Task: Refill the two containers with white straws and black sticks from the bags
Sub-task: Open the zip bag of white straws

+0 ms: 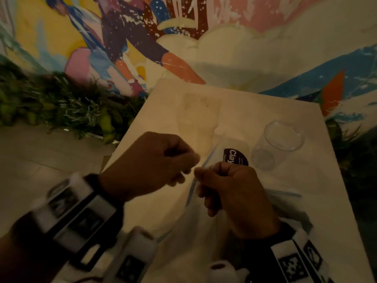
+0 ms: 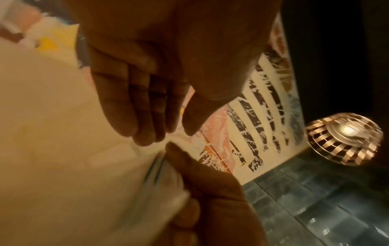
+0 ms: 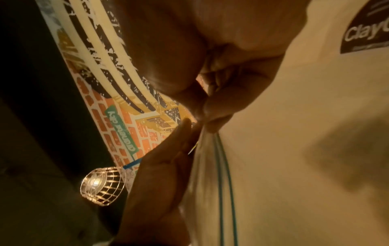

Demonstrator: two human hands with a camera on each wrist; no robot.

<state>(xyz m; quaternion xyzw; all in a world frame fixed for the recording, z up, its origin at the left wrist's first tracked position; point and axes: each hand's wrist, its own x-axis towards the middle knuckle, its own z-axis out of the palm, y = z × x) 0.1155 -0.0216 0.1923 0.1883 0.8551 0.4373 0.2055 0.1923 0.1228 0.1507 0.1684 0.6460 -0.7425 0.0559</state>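
Note:
A clear zip bag (image 1: 283, 203) with a blue seal strip (image 3: 223, 183) and a dark round "Clay" label (image 1: 235, 157) lies on the pale table (image 1: 330, 242). What the bag holds cannot be made out. My right hand (image 1: 199, 173) pinches the bag's top edge with curled fingers (image 3: 219, 106). My left hand (image 2: 179, 133) meets it from the left and nips the same edge between thumb and nearly straight fingers (image 2: 145, 116). Just right of the label stands a clear plastic cup (image 1: 279, 144) with nothing visible in it. No straws or sticks can be told apart.
A faint pale flat shape (image 1: 199, 113) lies at the table's far side, too dim to identify. Green plants (image 1: 61, 107) line the mural wall on the left, above grey floor (image 1: 40, 160). A caged lamp (image 2: 345, 138) glows overhead. The table's left edge runs just beside my left hand.

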